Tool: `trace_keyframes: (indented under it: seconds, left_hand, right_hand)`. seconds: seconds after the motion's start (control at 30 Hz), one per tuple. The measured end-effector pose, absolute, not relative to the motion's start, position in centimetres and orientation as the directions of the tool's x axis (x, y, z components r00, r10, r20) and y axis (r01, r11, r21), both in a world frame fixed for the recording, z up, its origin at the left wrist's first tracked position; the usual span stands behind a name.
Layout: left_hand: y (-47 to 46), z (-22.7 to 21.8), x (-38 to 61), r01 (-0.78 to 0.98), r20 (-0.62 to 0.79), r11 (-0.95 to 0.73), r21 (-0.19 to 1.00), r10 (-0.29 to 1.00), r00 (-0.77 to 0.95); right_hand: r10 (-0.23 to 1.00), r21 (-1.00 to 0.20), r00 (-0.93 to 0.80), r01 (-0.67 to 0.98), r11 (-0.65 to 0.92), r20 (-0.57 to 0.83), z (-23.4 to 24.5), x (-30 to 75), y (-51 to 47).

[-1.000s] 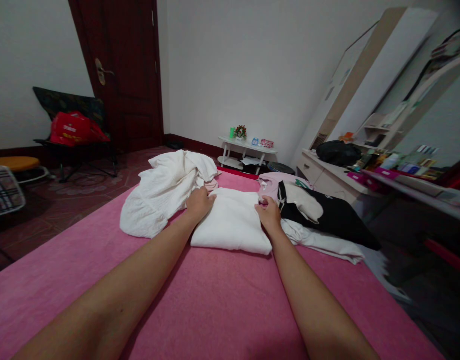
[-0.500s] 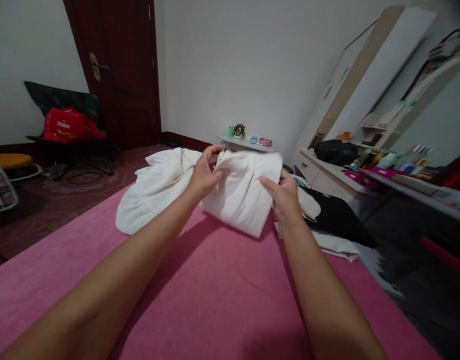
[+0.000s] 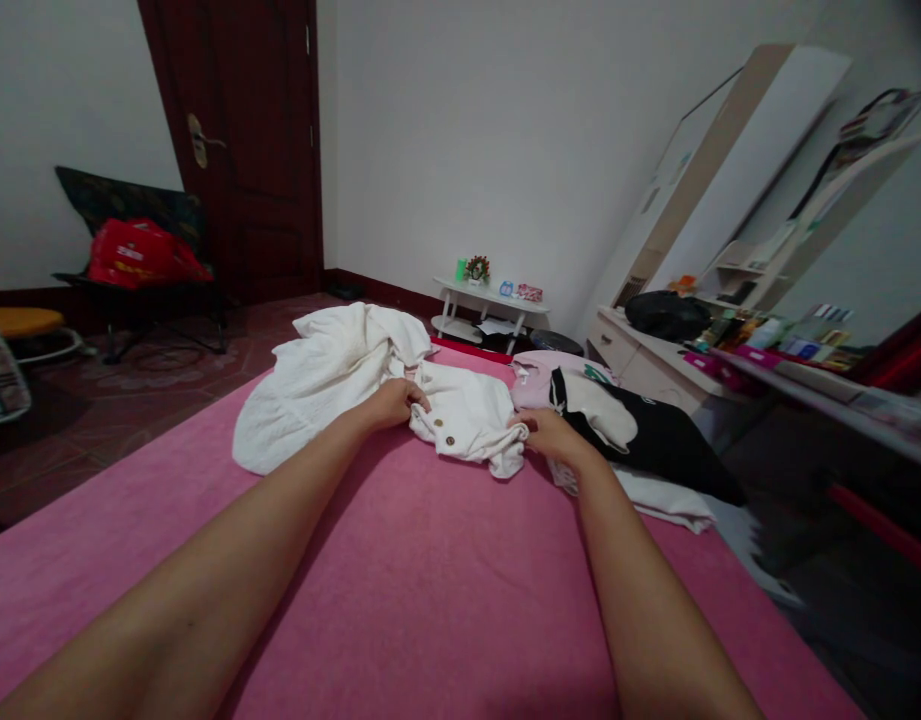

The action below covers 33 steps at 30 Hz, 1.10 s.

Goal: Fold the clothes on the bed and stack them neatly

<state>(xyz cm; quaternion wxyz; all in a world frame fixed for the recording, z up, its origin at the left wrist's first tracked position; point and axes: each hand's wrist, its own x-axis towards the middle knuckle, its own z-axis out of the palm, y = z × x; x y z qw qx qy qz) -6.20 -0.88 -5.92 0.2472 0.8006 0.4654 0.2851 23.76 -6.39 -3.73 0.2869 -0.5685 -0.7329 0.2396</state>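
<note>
A folded white garment with dark buttons [image 3: 467, 405] lies flat on the pink bed cover [image 3: 430, 590]. On its left edge are the bent fingers of my left hand [image 3: 394, 402], closed on the cloth. My right hand [image 3: 551, 432] pinches the garment's right front corner, where the fabric is bunched. Directly left of it, a crumpled white cloth [image 3: 310, 390] is spread loosely, close to my left hand. To the right of my right hand lie a black garment with a pale patch [image 3: 655, 440] and a pink garment [image 3: 539, 368].
Beyond the bed stands a small white table [image 3: 490, 295] with a flower ornament. A dresser [image 3: 632, 345] crowded with bottles and a black bag is on the right. At the left, a folding chair [image 3: 130, 195] holds a red bag [image 3: 141, 255], near a brown door [image 3: 242, 150].
The white garment has come down from the air onto the bed, and its buttoned side now shows on top. Both hands have lowered with it.
</note>
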Motion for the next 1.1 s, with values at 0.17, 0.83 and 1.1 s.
trace_keyframes:
  seconds: [0.17, 0.83, 1.1]
  left_hand:
    - [-0.8, -4.9, -6.1, 0.737, 0.139, -0.25, 0.628, 0.968, 0.209]
    - [-2.6, -3.0, -3.1, 0.265, -0.003, -0.057, 0.963, 0.976, 0.22]
    - [-2.6, -2.3, -5.8, 0.404, -0.308, 0.197, 0.893, 0.923, 0.231]
  right_hand:
    - [0.986, -0.682, 0.063, 0.729, 0.059, 0.153, -2.8, 23.9, -6.3]
    - [0.959, -0.945, 0.253, 0.323, 0.044, 0.131, -2.3, 20.1, -7.3]
    - [0.986, -0.811, 0.106, 0.562, -0.164, -0.126, -1.1, 23.2, -8.5]
